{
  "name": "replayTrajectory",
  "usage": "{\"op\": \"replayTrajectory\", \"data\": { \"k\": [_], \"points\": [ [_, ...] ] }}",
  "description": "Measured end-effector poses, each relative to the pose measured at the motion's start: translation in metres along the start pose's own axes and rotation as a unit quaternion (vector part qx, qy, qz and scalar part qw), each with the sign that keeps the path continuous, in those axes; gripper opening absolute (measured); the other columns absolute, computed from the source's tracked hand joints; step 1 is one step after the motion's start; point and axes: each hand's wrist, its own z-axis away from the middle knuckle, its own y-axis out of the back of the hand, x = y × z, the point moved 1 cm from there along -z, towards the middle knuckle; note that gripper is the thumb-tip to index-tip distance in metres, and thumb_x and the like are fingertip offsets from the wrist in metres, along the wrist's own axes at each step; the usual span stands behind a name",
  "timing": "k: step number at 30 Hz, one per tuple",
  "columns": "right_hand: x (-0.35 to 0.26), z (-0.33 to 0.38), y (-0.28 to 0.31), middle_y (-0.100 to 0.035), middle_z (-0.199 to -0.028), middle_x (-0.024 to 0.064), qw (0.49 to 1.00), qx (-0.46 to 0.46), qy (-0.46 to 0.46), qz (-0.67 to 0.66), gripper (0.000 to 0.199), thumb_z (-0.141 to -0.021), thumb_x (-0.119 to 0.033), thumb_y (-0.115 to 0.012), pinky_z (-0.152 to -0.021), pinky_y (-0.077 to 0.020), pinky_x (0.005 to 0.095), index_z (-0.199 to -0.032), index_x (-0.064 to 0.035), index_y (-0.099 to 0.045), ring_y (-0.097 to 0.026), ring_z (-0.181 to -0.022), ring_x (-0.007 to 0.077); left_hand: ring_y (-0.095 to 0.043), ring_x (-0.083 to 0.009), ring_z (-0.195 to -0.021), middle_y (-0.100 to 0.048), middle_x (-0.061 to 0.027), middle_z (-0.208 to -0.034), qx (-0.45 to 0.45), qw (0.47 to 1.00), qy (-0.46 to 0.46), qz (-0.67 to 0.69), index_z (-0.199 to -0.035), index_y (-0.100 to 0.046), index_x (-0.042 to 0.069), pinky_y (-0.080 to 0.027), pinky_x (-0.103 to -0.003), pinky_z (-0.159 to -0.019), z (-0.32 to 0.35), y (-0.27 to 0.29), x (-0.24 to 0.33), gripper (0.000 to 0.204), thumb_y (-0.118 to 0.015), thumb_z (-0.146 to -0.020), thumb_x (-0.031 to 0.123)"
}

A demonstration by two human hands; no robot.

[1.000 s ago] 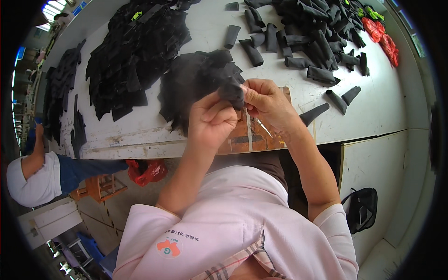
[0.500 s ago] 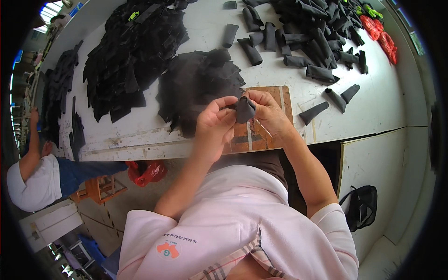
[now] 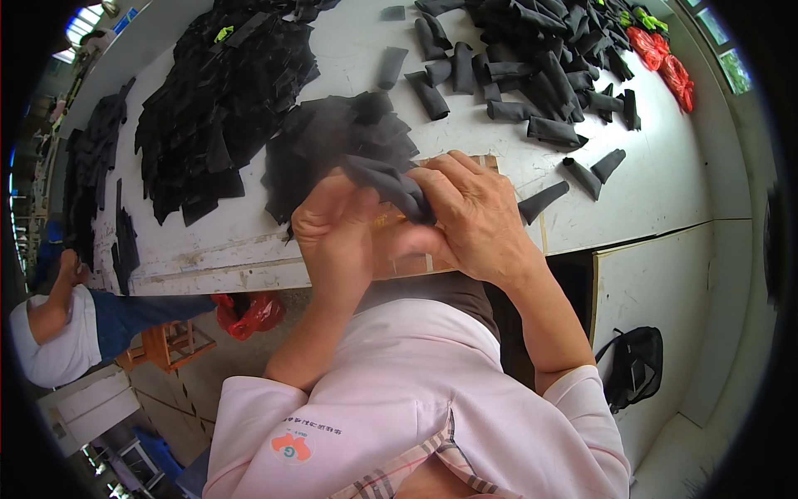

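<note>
Our right hand (image 3: 478, 218) is clamped on a dark cloth piece (image 3: 386, 185) above the near edge of the white surface (image 3: 636, 191); our blurred left hand (image 3: 337, 229) is at the cloth's other end, its grip unclear to us. Beyond lies a black pile (image 3: 324, 137).

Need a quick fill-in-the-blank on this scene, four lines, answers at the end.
1. The dark cloth is between the left hand and right hand; the blurrier hand is the ____.
2. The rolled pieces lie to the ____ of the flat pieces.
3. The plastic bags at the far right of the table are coloured ____.
4. The stool is made of ____.

Missing: left; right; red; wood.
</note>
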Motion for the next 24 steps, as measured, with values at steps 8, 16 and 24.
{"op": "replayTrajectory", "data": {
  "k": [8,16,24],
  "points": [
    [0.036,0.023,-0.025,-0.054,-0.065,0.0038,0.996,-0.076,-0.040,-0.007,0.030,-0.051,-0.021,-0.074,-0.052,-0.0421,0.0342,-0.066,-0.0084,-0.052,-0.053,-0.065,0.0237,-0.056,-0.0144,-0.084,-0.060,-0.0084,-0.089,-0.036,0.985,0.152,0.072,-0.086,-0.060,0.001,-0.046,-0.025,-0.074,-0.004,-0.005,-0.010,0.013,-0.064,-0.076,0.008],
    [0.049,0.046,-0.045,-0.057,-0.067,0.0076,0.993,-0.038,-0.073,-0.090,0.019,-0.066,-0.022,-0.067,-0.054,-0.0434,0.0365,-0.073,-0.0080,-0.056,-0.055,-0.065,0.0263,-0.053,-0.0073,-0.069,-0.058,-0.0025,-0.076,-0.203,0.927,0.070,-0.308,-0.080,-0.059,-0.002,-0.043,-0.020,-0.061,-0.023,-0.013,0.000,0.010,-0.065,-0.073,0.001],
    [0.036,0.022,-0.019,-0.057,-0.066,0.0069,0.988,-0.112,-0.086,-0.056,0.023,-0.075,-0.031,-0.061,-0.055,-0.0428,0.0361,-0.073,-0.0075,-0.057,-0.054,-0.064,0.0267,-0.054,-0.0157,-0.076,-0.059,-0.0096,-0.085,-0.093,0.992,-0.028,-0.080,-0.094,-0.058,0.001,-0.043,-0.027,-0.074,-0.020,-0.005,0.006,0.016,-0.059,-0.080,0.009]
  ]
}}
